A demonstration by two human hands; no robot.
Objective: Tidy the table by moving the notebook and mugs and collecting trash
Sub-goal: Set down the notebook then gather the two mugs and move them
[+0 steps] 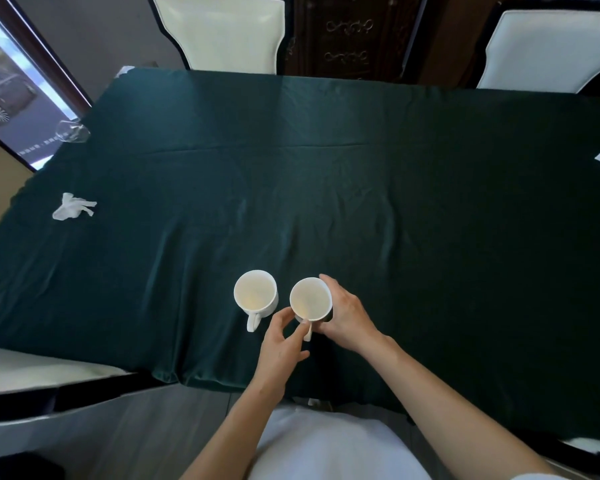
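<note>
Right hand (347, 313) wrapped around glossy white ceramic mug (310, 299); left hand (281, 344) pinching its handle. Second white ceramic mug (256, 292) just left of left hand, on green-clothed table (360, 202). Risk: clinking mugs, snagging slack cloth. Crumpled white tissue (72, 206) far left.

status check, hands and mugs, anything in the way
Right hand wrapped on right mug, left hand pinching its handle. Left mug standing free beside it. Crumpled tissue far left, uncollected.
</note>
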